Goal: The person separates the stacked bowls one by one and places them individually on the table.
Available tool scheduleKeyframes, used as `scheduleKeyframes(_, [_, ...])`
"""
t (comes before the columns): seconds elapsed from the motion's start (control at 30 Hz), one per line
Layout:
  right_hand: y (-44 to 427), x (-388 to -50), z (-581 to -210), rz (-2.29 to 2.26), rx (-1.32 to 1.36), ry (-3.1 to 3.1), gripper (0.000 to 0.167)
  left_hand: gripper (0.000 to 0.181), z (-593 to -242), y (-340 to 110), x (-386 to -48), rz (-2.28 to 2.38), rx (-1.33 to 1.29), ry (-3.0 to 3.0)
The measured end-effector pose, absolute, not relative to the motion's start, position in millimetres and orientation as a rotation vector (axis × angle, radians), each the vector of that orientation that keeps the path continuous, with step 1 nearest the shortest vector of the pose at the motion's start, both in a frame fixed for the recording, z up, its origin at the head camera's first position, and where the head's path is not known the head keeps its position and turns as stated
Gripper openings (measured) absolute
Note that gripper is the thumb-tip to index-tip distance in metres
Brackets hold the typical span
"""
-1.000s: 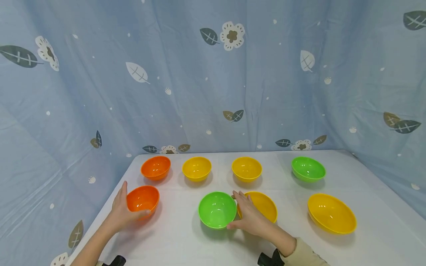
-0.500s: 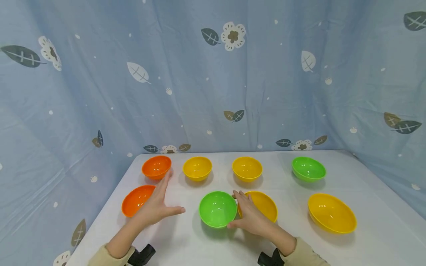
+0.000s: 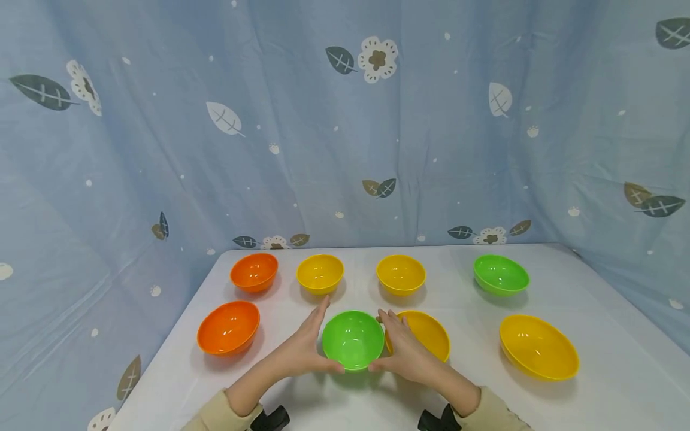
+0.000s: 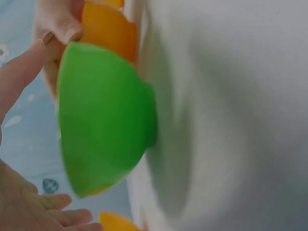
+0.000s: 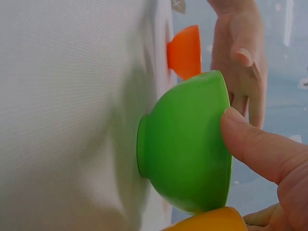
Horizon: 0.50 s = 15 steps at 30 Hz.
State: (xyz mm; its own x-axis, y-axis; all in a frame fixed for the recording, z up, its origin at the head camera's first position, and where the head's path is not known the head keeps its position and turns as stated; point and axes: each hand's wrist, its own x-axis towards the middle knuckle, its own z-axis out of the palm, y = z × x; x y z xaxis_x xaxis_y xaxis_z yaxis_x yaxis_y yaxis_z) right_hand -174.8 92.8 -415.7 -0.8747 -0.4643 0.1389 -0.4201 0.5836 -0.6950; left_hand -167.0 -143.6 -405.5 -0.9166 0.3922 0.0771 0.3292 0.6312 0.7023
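Note:
A green bowl sits on the white tablecloth between the two hands. My right hand holds its right side; the thumb touches the rim, as the right wrist view shows, and the fingers reach round by a yellow bowl. That yellow bowl is partly hidden behind the right hand. At the green bowl's left is my left hand, thumb and fingers spread. In the left wrist view the left fingers look straight and apart from the green bowl.
Two orange bowls stand at the left. Along the back are two yellow bowls and another green bowl. A larger-looking yellow bowl stands at the right. A blue patterned curtain hangs behind the table.
My left hand has left the front orange bowl and moved right to the green bowl's left side. That orange bowl sits slightly farther left. My right hand has stayed in place.

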Motion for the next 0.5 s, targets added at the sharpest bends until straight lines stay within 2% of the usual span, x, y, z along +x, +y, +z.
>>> scheduleKeyframes(0.5, [93,-174,-416,-1.204,-0.817,2.748,0.098,0.131,-427,-123,-173,1.131,0.613,2.732])
